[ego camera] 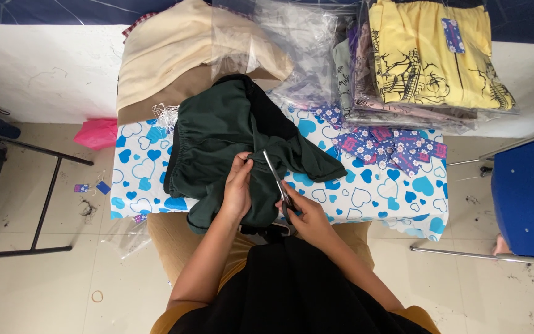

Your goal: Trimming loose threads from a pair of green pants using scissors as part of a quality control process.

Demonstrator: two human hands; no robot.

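Centre frame: left hand [237,188] pinching dark green fabric garment [230,133]; right hand [304,213] gripping metal scissors [277,179], blades parted at edge. Trimming seemingly underway, unfinished; bagged yellow shirts [434,55] stacked upper right.

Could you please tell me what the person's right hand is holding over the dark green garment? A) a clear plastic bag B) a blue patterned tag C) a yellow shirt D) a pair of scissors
D: the right hand grips a pair of scissors whose blades point up at the dark green garment, which the left hand pinches.
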